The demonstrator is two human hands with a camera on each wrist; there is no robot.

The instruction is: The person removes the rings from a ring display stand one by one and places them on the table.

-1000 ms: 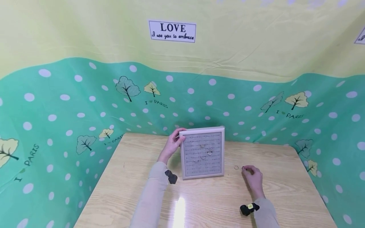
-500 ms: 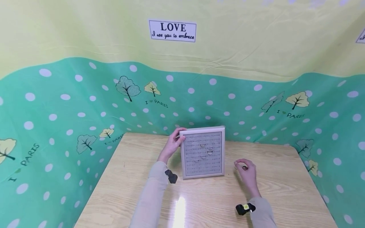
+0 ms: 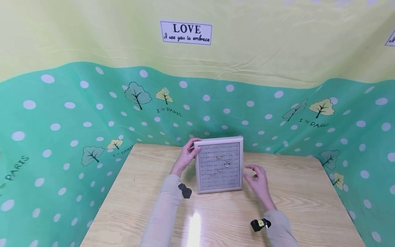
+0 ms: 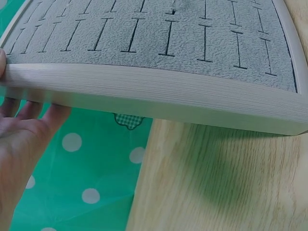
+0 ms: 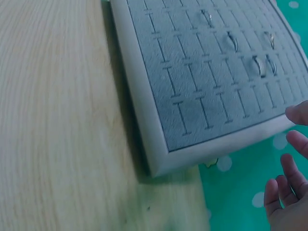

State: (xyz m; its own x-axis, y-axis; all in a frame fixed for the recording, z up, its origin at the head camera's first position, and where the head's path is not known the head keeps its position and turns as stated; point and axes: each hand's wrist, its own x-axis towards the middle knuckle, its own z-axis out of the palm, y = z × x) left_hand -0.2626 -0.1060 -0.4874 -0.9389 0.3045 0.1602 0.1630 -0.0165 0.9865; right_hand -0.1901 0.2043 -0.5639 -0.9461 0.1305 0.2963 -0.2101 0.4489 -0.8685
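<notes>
A ring display tray (image 3: 218, 191) with a pale frame and slotted grey padding is propped up, leaning back, on the table. Several rings (image 5: 259, 66) sit in its slots. My left hand (image 3: 186, 153) grips its upper left edge, thumb on the front and fingers behind. At the tray's right edge is my right hand (image 3: 257, 180), thumb and fingers apart. In the right wrist view, one digit overlaps the frame while the other fingers stand off it. A small object (image 3: 254, 177) shows in the gap of that hand; whether it is held cannot be told.
The wooden table (image 3: 148, 206) reaches back to a green and yellow printed cloth (image 3: 172, 99) hanging behind and at the sides. A tiny dark speck (image 5: 148, 208) lies on the table near the tray.
My right hand has moved left from the loose rings on the table to the tray's right edge. My left hand and the tray stay where they were.
</notes>
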